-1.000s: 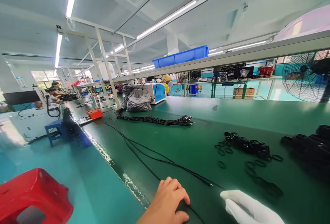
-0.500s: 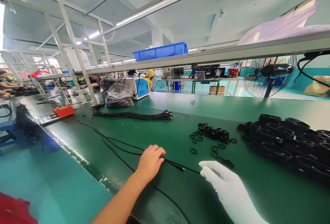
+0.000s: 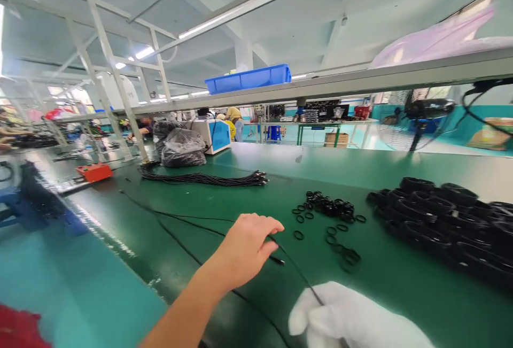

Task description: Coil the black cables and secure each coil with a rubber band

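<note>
A thin black cable [image 3: 295, 266] runs through both hands, sloping down to the right. My bare left hand [image 3: 251, 244] is curled loosely round it, thumb and forefinger slightly parted where the cable comes out. My right hand [image 3: 340, 316], in a white glove and somewhat blurred, grips the same cable near the bottom of the view. Below my left fingers a cable end with a small connector [image 3: 278, 260] lies on the green tabletop [image 3: 240, 198]. More cable [image 3: 178, 239] trails away to the left. Small black rings [image 3: 331, 206] are heaped beyond my right hand.
Large coiled black parts [image 3: 441, 219] are piled at the right. A cable bundle [image 3: 204, 178] lies farther back, near a grey plastic bag [image 3: 184, 147] and a blue-and-white machine [image 3: 218, 135]. An orange-red box [image 3: 94, 172] sits left. Overhead, a shelf holds a blue tray [image 3: 248, 79].
My right hand has come down and nearer with the cable. My left hand has moved right and slightly up, and the cable between the hands now slopes more steeply.
</note>
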The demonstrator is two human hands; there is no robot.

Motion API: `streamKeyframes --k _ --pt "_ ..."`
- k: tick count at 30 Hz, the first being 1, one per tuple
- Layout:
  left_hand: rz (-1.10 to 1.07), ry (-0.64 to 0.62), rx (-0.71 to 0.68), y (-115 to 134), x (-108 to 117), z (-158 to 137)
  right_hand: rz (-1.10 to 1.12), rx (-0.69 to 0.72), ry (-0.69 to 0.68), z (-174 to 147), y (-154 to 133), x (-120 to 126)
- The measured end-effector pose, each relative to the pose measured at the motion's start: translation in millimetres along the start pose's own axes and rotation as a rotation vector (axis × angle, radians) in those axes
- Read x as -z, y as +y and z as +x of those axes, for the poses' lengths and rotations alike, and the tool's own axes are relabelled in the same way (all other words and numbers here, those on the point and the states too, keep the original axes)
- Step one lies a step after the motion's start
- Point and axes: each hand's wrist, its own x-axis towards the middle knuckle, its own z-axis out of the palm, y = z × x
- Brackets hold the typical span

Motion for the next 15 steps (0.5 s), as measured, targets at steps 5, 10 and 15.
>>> streamKeyframes --k 5,10,15 --pt "-0.001 -0.272 -0.14 29.4 -11.5 2.3 0.216 -0.084 -0.257 21.6 12.1 4.3" --pt "-0.121 -0.27 -0.133 28.4 -11.9 11.6 0.355 -0.114 -0.441 23.0 11.8 5.5" --pt "-0.223 -0.311 -0.132 22.1 -6.3 15.7 0.398 -0.079 -0.466 14.5 8.9 -0.5"
